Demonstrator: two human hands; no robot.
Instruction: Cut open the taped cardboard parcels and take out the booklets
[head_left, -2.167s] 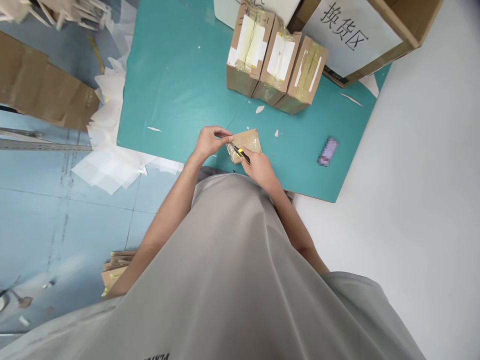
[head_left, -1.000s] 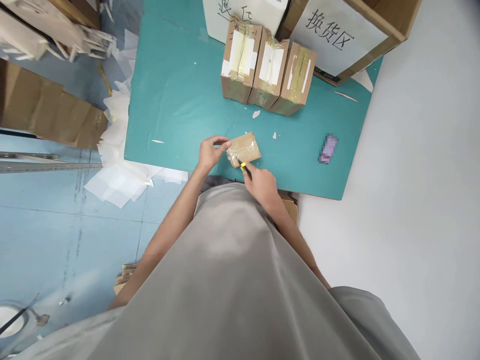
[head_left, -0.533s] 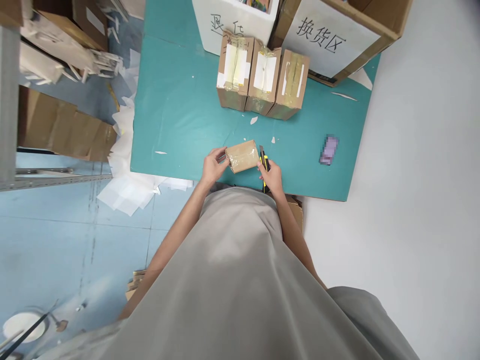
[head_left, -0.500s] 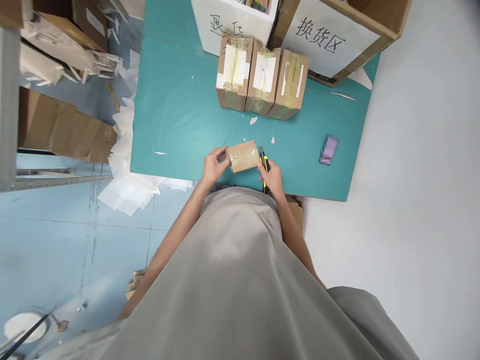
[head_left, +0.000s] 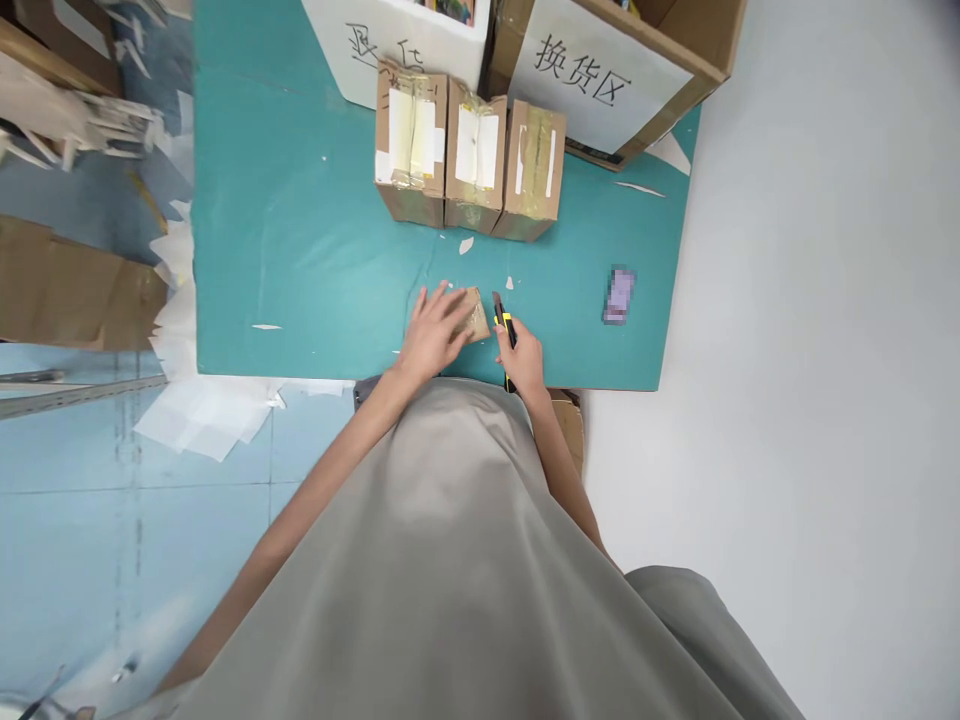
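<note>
My left hand (head_left: 433, 332) lies over the left part of a small brown cardboard box (head_left: 474, 316) near the table's front edge. Its fingers are spread, and the thumb is by the box's lower edge. Clear tape glints on the part that shows; the rest is hidden under the hand. Just right of the box, my right hand (head_left: 523, 357) is wrapped round a black and yellow utility knife (head_left: 500, 312). The knife's blade end points away from me, a little apart from the box.
Three taped cardboard boxes (head_left: 472, 150) stand side by side beyond my hands on the green table (head_left: 285, 250). Behind them are a white bin (head_left: 420, 45) and a large carton (head_left: 600, 80) with a handwritten sheet. A pixelated purple object (head_left: 619, 295) lies right. Paper scraps (head_left: 466, 245) dot the table.
My left hand has shifted from gripping the box's left end to lying spread over it. My right fingers have come off the box's corner. The whole view has swung, shifting the table leftward.
</note>
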